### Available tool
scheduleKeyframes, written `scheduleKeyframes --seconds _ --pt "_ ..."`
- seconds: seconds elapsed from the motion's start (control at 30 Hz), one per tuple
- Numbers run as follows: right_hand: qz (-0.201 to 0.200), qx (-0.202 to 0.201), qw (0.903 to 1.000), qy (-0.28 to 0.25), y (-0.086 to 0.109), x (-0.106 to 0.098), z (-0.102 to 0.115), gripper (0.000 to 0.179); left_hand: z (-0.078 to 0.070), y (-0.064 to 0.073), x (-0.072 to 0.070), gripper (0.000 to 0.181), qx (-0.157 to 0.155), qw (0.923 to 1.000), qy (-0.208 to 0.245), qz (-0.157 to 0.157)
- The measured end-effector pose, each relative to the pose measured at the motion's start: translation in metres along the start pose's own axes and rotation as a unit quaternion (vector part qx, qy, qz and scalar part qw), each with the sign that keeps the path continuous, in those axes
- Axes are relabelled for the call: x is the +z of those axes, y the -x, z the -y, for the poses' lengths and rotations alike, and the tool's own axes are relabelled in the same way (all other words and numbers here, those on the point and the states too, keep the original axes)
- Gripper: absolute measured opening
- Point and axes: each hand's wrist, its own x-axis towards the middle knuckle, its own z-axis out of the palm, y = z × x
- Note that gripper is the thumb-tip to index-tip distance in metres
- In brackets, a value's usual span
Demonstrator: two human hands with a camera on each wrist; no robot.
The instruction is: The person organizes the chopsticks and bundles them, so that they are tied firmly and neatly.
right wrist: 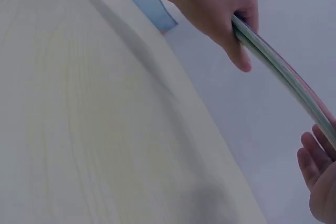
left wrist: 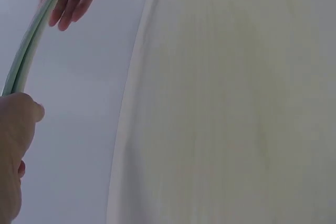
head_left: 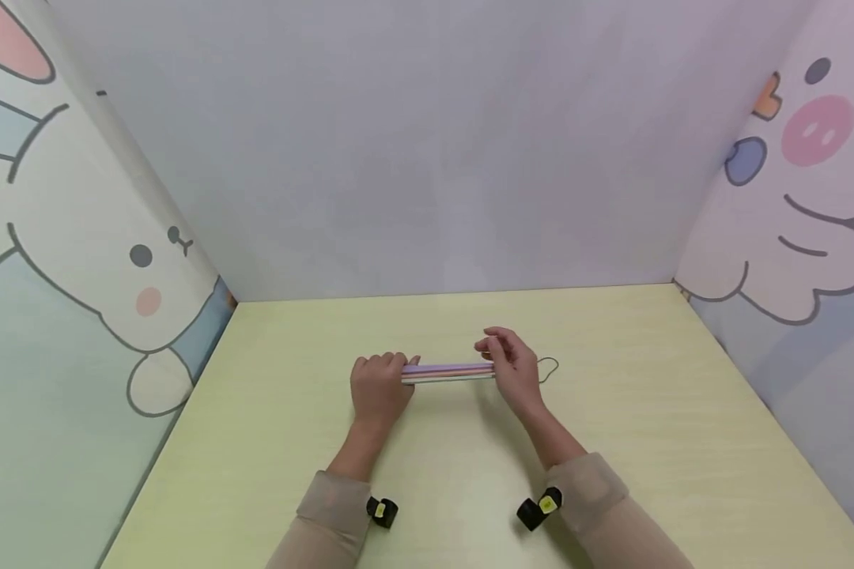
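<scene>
A bundle of long, thin, pastel-coloured strips (head_left: pixel 447 371), lilac, pink, white and green, spans the space between the two hands. My left hand (head_left: pixel 379 387) grips one end with its fingers curled round it. The other end meets my right hand (head_left: pixel 515 371) at the palm and thumb base. The right fingers (right wrist: pixel 315 153) are loosely extended beside the strips. In both wrist views the bundle bows slightly. Its far end is hidden by the right hand, and I cannot tell what the strips are made of.
A thin dark cord loop (head_left: pixel 551 367) shows just right of the right hand. Below is a pale yellow table (head_left: pixel 292 332) with a plain backdrop (head_left: pixel 427 158) behind it. Cartoon-printed panels (head_left: pixel 78 237) stand at both sides. Small black wrist cameras (head_left: pixel 383 512) sit on both sleeves.
</scene>
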Motion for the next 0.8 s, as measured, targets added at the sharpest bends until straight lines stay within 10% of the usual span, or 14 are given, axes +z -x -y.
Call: scheduleKeyframes --seconds 0.3,0.53,0.8 --pt "-0.056 -0.115 0.9915 0.024 0.011 0.004 0.019 0.017 -0.009 -0.004 -0.005 0.023 0.007 0.9999 -0.008 0.0" --pt "0.011 -0.176 0.9843 0.0 0.007 -0.002 -0.002 0.027 -0.008 -0.004 -0.011 0.022 0.016 0.9998 -0.004 -0.011" --pt "0.019 -0.119 0.9927 0.001 0.002 -0.007 -0.02 0.035 -0.009 -0.008 -0.015 0.026 0.059 0.9971 0.005 -0.048"
